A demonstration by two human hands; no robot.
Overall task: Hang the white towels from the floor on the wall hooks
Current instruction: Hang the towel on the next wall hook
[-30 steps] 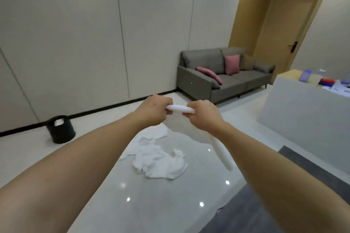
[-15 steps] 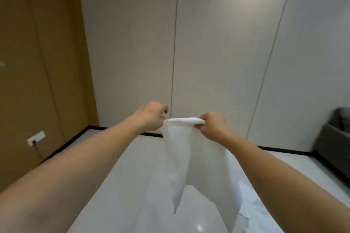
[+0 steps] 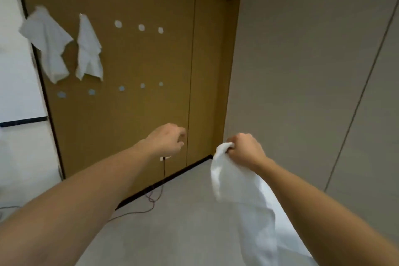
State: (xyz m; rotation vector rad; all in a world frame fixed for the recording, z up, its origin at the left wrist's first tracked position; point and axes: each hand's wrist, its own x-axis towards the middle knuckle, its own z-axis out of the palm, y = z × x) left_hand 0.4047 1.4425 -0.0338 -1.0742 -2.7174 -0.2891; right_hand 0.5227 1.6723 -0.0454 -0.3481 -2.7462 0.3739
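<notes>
My right hand (image 3: pixel 246 150) grips a bunched corner of a white towel (image 3: pixel 244 196), which hangs down from it toward the lower right. My left hand (image 3: pixel 169 139) is beside it to the left, fingers loosely curled with nothing in them, apart from the towel. On the brown wall panel (image 3: pixel 133 125) two white towels (image 3: pixel 48 43) (image 3: pixel 88 49) hang from the upper left hooks. Bare round white hooks sit in an upper row (image 3: pixel 141 27) and a lower row (image 3: pixel 122 88).
A wall socket with a dark cable (image 3: pixel 163 170) sits low on the brown panel, the cable trailing over the grey floor (image 3: pixel 172 222). A white board or window (image 3: pixel 15 60) borders the panel on the left. A grey panelled wall (image 3: pixel 313 82) stands on the right.
My view has swung left from the grey wall to the brown hook panel. My left hand has let go of the towel; my right hand alone holds it, now bunched.
</notes>
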